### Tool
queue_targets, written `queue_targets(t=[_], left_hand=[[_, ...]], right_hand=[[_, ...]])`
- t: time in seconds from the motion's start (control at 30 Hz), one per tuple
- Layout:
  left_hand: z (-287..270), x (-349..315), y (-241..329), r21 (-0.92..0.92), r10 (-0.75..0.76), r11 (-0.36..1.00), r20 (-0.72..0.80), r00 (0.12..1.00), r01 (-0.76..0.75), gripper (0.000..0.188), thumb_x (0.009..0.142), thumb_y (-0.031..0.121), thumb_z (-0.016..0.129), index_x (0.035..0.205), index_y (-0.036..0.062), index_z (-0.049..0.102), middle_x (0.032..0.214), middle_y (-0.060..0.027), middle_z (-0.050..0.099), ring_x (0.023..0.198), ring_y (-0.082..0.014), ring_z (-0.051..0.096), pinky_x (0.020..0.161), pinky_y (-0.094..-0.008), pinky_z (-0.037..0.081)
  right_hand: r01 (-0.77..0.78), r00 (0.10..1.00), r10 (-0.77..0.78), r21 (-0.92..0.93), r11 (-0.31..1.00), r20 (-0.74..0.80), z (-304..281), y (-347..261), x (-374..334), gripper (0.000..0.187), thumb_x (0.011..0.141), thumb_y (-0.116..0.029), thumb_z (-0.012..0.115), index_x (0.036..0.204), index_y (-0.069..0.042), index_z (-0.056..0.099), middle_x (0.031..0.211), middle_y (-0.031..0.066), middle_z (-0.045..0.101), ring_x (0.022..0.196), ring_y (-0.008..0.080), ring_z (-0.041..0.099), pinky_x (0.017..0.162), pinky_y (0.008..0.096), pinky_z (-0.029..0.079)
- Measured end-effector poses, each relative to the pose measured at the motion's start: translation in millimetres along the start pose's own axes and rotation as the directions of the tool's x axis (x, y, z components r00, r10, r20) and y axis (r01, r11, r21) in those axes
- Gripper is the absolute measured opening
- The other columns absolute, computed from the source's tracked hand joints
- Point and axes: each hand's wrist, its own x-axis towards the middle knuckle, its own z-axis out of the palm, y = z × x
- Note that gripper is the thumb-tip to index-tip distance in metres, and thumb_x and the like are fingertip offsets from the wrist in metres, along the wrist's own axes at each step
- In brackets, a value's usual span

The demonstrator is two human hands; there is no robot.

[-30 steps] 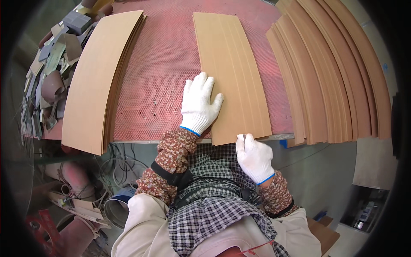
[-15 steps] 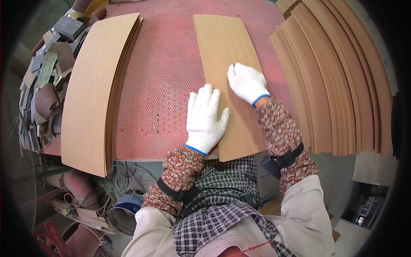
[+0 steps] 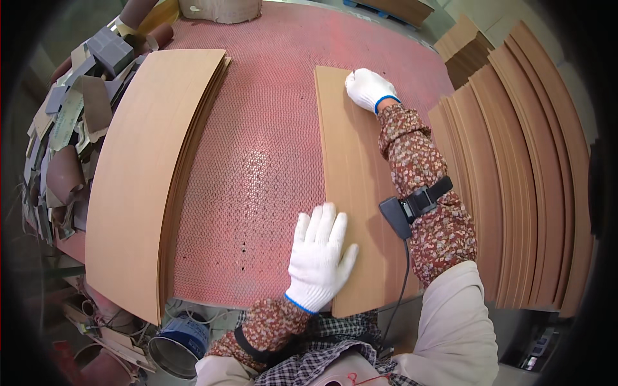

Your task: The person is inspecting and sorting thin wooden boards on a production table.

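Smooth, long, tan and faintly grained, the board lies on the red table. The left hand spreads flat across its near left edge; the right hand curls at the far end, its grip impossible to tell.
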Motion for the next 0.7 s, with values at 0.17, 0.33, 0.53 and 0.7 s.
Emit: queue_targets(t=[0.17, 0.33, 0.53, 0.7], left_hand=[[4.1, 1.2, -4.4, -0.003, 0.013, 1.000, 0.000, 1.000, -0.013, 0.073, 0.075, 0.016, 0.087, 0.138, -0.0045, 0.057, 0.142, -0.0269, 0.056, 0.135, -0.0457, 0.054, 0.117, -0.0608, 0.039], [-26.8, 18.3, 19.4, -0.051, 0.021, 0.998, -0.002, 1.000, -0.021, 0.075, 0.074, 0.015, 0.087, 0.139, -0.0041, 0.057, 0.142, -0.0275, 0.056, 0.134, -0.0459, 0.055, 0.116, -0.0612, 0.039], [-54.9, 31.7, 35.3, -0.074, 0.033, 0.997, -0.039, 0.999, -0.036, 0.071, 0.075, 0.016, 0.086, 0.137, -0.0046, 0.059, 0.143, -0.0274, 0.057, 0.135, -0.0459, 0.056, 0.117, -0.0610, 0.039], [-19.3, 8.2, 22.6, -0.064, 0.014, 0.998, -0.030, 0.999, -0.016, 0.068, 0.081, 0.019, 0.085, 0.140, -0.0036, 0.059, 0.148, -0.0276, 0.057, 0.141, -0.0451, 0.052, 0.123, -0.0597, 0.035]], right_hand=[[-0.028, 0.999, 0.025, 0.088, 0.996, 0.033, 3.5, 9.1, 68.0, 0.049, 0.102, -0.035, 0.049, 0.124, -0.001, 0.076, 0.137, 0.0262, 0.070, 0.128, 0.0484, 0.065, 0.109, 0.0539, 0.052], [0.010, 0.999, -0.013, 0.050, 0.999, 0.051, -35.1, 18.3, 104.8, 0.050, 0.101, -0.035, 0.048, 0.124, 0.001, 0.075, 0.135, 0.0282, 0.069, 0.127, 0.0506, 0.064, 0.108, 0.0547, 0.052], [0.143, 0.990, -0.139, -0.242, 0.960, 0.035, -82.9, -12.7, 41.4, 0.041, 0.101, -0.024, 0.049, 0.108, -0.001, 0.082, 0.120, 0.0274, 0.075, 0.113, 0.0458, 0.073, 0.098, 0.0537, 0.058], [-0.078, 0.997, 0.079, 0.025, 0.997, -0.017, -19.4, 8.8, -30.7, 0.044, 0.102, -0.032, 0.047, 0.115, -0.004, 0.080, 0.121, 0.0264, 0.075, 0.115, 0.0483, 0.071, 0.101, 0.0569, 0.056]])
